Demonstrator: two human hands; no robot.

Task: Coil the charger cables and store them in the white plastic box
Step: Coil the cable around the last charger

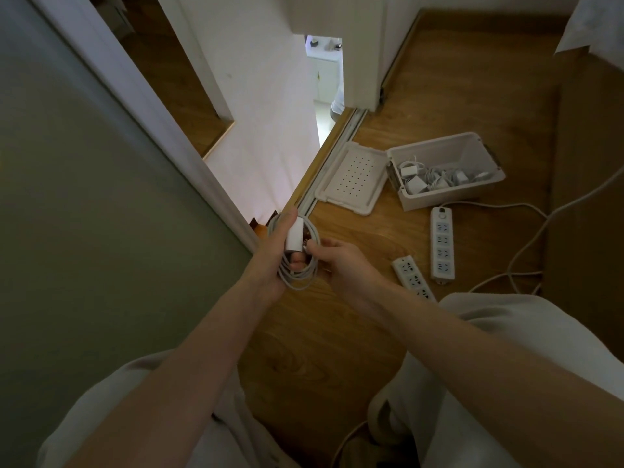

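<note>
Head view: finishing a coil, it seems.
Left hand (270, 256) is gripping looped white charger cable (300, 281), right hand (337, 261) pinching its end; boxing next.

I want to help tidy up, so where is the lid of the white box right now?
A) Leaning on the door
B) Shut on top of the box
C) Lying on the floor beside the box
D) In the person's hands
C: the lid lies flat on the floor beside the white box, which stands open with chargers inside. The left hand and right hand hold only a coiled cable.
</note>
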